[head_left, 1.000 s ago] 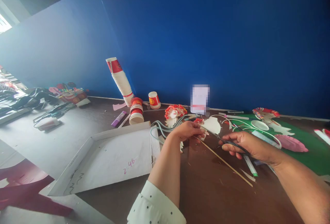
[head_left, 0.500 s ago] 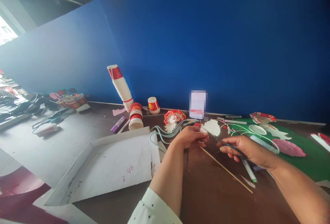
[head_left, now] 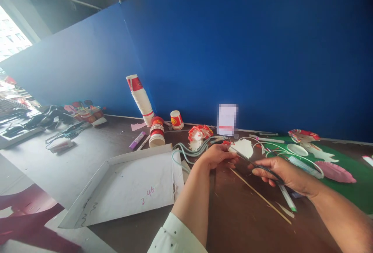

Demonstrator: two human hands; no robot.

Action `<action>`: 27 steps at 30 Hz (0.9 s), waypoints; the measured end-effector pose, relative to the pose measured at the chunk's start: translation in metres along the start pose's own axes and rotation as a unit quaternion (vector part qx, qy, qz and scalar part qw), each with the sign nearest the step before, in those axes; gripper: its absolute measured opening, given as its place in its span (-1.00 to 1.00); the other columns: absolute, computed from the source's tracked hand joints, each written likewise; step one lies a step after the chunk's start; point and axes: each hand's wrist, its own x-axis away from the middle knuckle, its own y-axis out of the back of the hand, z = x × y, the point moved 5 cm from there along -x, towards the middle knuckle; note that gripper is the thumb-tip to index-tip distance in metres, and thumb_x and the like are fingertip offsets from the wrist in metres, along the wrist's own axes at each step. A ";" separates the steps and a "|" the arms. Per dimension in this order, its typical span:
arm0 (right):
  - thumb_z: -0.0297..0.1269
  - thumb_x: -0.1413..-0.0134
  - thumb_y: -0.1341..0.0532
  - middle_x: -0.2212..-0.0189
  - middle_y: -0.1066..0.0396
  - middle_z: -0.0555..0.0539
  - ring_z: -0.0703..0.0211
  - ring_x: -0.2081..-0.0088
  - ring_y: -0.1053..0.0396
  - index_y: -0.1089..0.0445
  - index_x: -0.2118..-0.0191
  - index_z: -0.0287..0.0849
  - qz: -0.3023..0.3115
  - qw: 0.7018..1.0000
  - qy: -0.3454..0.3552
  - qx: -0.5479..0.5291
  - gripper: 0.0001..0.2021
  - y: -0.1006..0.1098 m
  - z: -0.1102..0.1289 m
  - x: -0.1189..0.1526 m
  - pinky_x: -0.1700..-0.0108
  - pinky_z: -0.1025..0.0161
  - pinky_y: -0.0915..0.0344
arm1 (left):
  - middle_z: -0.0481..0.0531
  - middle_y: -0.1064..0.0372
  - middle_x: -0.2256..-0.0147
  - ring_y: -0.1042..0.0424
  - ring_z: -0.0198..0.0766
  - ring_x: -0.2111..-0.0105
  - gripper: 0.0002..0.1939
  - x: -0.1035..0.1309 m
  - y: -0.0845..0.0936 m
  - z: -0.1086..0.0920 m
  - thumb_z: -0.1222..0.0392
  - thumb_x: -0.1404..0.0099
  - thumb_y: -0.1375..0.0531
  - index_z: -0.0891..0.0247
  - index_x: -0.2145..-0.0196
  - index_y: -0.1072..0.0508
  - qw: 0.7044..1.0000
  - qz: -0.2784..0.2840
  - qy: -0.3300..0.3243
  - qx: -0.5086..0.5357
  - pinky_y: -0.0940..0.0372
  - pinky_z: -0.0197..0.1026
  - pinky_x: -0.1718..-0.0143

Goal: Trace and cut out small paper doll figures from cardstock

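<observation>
My left hand (head_left: pixel 218 156) is closed in a pinch on a small red-and-white paper piece (head_left: pixel 226 143), which is mostly hidden by the fingers. My right hand (head_left: pixel 272 170) grips a pair of scissors (head_left: pixel 253 163) by dark handles. Their blades point left and reach the paper at my left fingertips; whether they are parted I cannot tell. Just behind the blades shows a white paper piece (head_left: pixel 244 147) with a ragged edge. Below the hands a thin wooden stick (head_left: pixel 260 196) lies slanted on the brown table (head_left: pixel 233 222), near a green-capped marker (head_left: pixel 288 198).
A shallow white cardboard box (head_left: pixel 131 191) lies left of my left arm. Behind it lean stacked paper cups (head_left: pixel 141 99), with one cup (head_left: pixel 176 120) upside down nearby. Pale cords (head_left: pixel 192 153) run behind my left hand. A pink scalloped piece (head_left: pixel 335 171) rests on a green sheet (head_left: pixel 359 194).
The whole scene has shifted slightly right in the picture as the camera turned a little. My hands keep nearly the same pose, with the scissors still at the paper.
</observation>
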 end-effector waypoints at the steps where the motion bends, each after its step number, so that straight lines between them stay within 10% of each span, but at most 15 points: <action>1: 0.18 0.18 -0.39 0.60 -0.34 0.01 0.30 0.57 -0.22 -0.57 0.30 -0.20 0.002 1.000 0.003 0.002 -0.50 0.000 0.000 0.000 0.50 0.32 -0.11 | 0.01 -0.42 0.52 -0.41 -0.36 0.52 -0.90 0.000 0.000 0.000 0.34 -0.17 -0.34 0.42 0.41 -0.48 1.000 0.000 0.002 0.001 -0.40 -0.27 0.44; 27: 0.09 0.17 -0.41 0.63 -0.30 0.02 0.33 0.59 -0.16 -0.48 0.47 -0.19 -0.004 1.000 -0.004 -0.007 -0.60 -0.004 -0.001 -0.002 0.55 0.33 0.01 | 0.08 -0.48 0.44 -0.44 -0.35 0.48 -0.73 -0.004 0.006 0.002 0.20 -0.04 -0.44 0.38 0.44 -0.44 0.999 -0.024 -0.013 0.024 -0.40 -0.27 0.42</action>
